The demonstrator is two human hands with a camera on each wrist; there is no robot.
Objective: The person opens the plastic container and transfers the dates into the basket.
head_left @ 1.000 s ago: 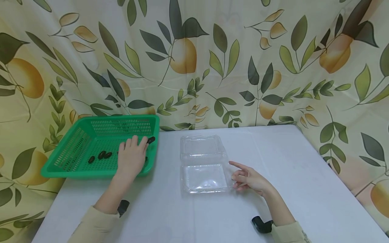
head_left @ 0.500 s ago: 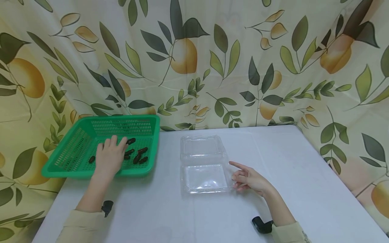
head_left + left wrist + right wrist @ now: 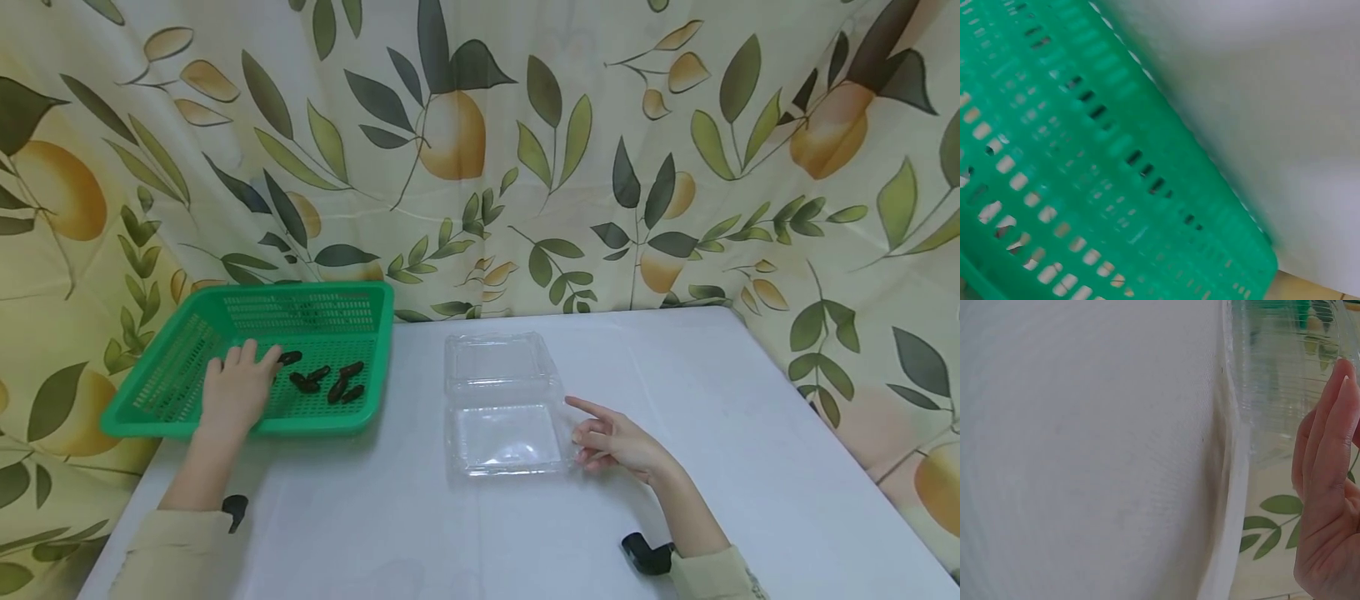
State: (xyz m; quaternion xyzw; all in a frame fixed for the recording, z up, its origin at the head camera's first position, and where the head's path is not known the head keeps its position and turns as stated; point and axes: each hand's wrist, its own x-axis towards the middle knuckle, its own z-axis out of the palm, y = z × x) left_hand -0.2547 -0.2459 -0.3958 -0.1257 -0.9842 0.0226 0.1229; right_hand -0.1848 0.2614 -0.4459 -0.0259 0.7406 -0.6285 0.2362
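Note:
My left hand (image 3: 236, 387) reaches into a green plastic basket (image 3: 142, 408), back of the hand upward. A dark brown oblong piece, like a date (image 3: 289, 357), sticks out at its thumb side and appears pinched; the fingertips are hidden. Several more such dates (image 3: 337, 390) lie to its right on the basket floor. The left wrist view shows the basket's slotted wall (image 3: 1147, 125) but not the hand. My right hand (image 3: 618, 442) rests at the right edge of a clear plastic clamshell box (image 3: 506, 433), which stands unfolded. In the right wrist view, straight fingers (image 3: 1329, 444) lie beside it.
A white-covered table (image 3: 525, 533) carries the basket on the left and the clamshell box in the middle. Behind it hangs a curtain (image 3: 480, 250) printed with fruit and leaves. Black wrist cameras (image 3: 647, 554) sit beside the forearms.
My left hand has moved left across the basket, and the date at its thumb side has travelled with it. Dates on the right are now uncovered. My right hand and the box keep their places.

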